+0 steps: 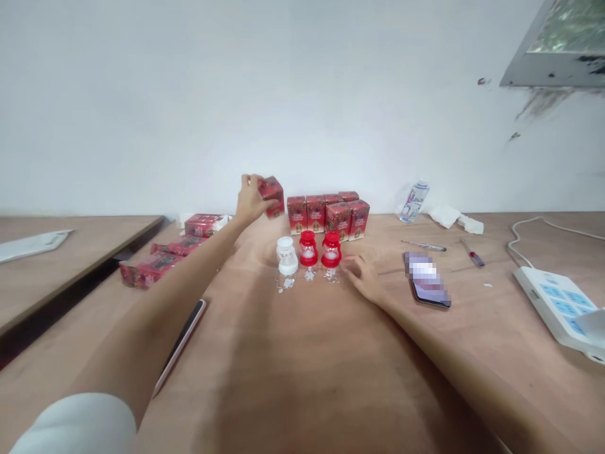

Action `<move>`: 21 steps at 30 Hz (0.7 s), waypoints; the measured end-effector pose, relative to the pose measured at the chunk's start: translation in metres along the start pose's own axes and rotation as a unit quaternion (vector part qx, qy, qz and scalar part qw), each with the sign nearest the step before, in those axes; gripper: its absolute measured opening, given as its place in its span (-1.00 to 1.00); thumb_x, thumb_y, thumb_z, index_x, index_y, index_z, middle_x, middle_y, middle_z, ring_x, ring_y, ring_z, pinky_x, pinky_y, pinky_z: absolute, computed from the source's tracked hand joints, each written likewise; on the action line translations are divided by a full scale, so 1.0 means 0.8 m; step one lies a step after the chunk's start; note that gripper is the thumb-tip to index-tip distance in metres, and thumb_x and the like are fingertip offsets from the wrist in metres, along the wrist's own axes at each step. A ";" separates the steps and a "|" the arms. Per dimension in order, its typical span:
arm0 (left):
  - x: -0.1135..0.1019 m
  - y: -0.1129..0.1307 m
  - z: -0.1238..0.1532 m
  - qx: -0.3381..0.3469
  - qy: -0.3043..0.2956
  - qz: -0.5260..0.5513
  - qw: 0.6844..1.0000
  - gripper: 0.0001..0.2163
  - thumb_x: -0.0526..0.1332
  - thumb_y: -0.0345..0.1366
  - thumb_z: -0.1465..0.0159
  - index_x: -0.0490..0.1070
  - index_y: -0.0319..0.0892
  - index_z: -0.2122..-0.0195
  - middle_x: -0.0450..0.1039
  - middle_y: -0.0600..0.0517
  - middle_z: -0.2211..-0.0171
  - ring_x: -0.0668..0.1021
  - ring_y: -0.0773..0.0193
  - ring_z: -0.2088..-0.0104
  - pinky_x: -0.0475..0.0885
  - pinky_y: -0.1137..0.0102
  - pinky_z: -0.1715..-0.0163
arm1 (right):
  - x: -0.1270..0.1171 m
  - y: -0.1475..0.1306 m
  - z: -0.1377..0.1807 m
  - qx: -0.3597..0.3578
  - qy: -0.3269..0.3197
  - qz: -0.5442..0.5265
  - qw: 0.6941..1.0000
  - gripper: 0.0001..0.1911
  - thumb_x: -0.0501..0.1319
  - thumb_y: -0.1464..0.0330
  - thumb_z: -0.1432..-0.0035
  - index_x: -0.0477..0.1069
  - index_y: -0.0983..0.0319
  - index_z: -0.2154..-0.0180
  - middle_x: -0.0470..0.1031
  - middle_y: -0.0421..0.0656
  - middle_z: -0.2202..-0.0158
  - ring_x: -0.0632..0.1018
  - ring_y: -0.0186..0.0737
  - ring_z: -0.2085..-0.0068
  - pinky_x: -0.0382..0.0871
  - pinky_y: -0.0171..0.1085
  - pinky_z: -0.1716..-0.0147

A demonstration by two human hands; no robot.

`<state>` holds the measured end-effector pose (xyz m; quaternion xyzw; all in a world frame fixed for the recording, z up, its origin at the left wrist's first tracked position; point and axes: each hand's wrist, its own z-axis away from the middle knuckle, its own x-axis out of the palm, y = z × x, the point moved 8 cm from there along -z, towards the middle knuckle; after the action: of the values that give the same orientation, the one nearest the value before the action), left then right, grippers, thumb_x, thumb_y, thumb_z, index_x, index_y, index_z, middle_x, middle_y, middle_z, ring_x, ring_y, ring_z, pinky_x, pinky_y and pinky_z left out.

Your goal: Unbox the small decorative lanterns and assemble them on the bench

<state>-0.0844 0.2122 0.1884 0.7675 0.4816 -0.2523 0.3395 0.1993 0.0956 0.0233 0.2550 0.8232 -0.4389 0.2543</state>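
My left hand (249, 200) is stretched far forward and grips a small red printed box (272, 195), held tilted just above the table to the left of a row of several like red boxes (327, 215) by the wall. My right hand (363, 275) rests on the wooden table (302, 366) with fingers spread, holding nothing, right beside a red toy lantern (331, 251). A second red lantern (308, 248) and a white lantern (287, 257) stand in line to its left.
Flattened red boxes (163, 255) lie at the left near a gap between tables. A phone (182, 343) lies under my left arm, another phone (426, 279) at the right. Two screwdrivers (471, 253), a bottle (414, 200), tissue (451, 216) and a white power strip (558, 306) sit farther right.
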 end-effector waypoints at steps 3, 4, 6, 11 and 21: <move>-0.066 0.022 0.011 0.027 0.111 0.058 0.992 -0.42 0.32 -0.15 -0.01 0.11 -0.12 -0.01 0.12 -0.14 -0.05 0.37 0.08 0.01 0.38 0.23 0.10 | -0.022 -0.025 0.017 -0.014 0.125 -0.033 0.991 -0.80 0.03 0.35 -0.18 0.31 0.23 0.16 0.37 -0.03 0.13 0.41 -0.13 0.04 0.30 -0.10 0.03; -0.087 0.034 0.022 0.040 0.139 0.076 0.987 -0.38 0.31 -0.14 -0.01 0.06 -0.09 -0.05 0.10 -0.13 -0.07 0.36 0.07 0.00 0.38 0.21 0.11 | -0.028 -0.037 0.023 -0.023 0.160 -0.038 0.986 -0.80 0.03 0.35 -0.18 0.29 0.23 0.15 0.35 -0.02 0.11 0.40 -0.12 0.02 0.30 -0.08 0.03; -0.122 0.065 0.058 0.067 0.168 0.101 0.978 -0.25 0.32 -0.13 0.00 -0.07 -0.05 -0.14 0.10 -0.12 -0.09 0.35 0.06 -0.02 0.39 0.20 0.13 | -0.039 -0.068 0.037 -0.050 0.214 -0.041 0.975 -0.79 0.05 0.35 -0.17 0.26 0.21 0.13 0.29 0.00 0.04 0.36 -0.08 -0.04 0.27 -0.02 -0.01; -0.118 0.156 0.192 0.132 -0.017 0.069 0.989 -0.08 0.27 -0.21 -0.05 -0.41 0.00 -0.27 0.33 -0.09 -0.01 0.42 0.02 0.03 0.33 0.13 0.09 | -0.052 -0.151 0.058 -0.157 0.181 -0.053 0.970 -0.54 0.14 0.27 -0.12 0.13 0.11 -0.06 0.18 -0.01 -0.13 0.29 -0.01 -0.14 0.16 0.08 -0.10; -0.043 0.185 0.293 0.228 -0.186 0.008 0.956 -0.27 0.14 -0.22 -0.18 -0.24 -0.20 -0.29 0.14 -0.21 -0.20 0.31 0.11 -0.15 0.26 0.24 -0.03 | 0.003 -0.132 0.086 -0.033 0.009 -0.154 0.988 -0.39 0.10 0.22 -0.17 -0.02 0.17 -0.21 0.21 -0.01 -0.17 0.31 -0.11 -0.15 0.22 -0.06 -0.11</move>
<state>0.0226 -0.0318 0.1032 0.7683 0.3332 -0.4906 0.2409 0.1430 -0.0135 0.0506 0.1208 0.8687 -0.4435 0.1847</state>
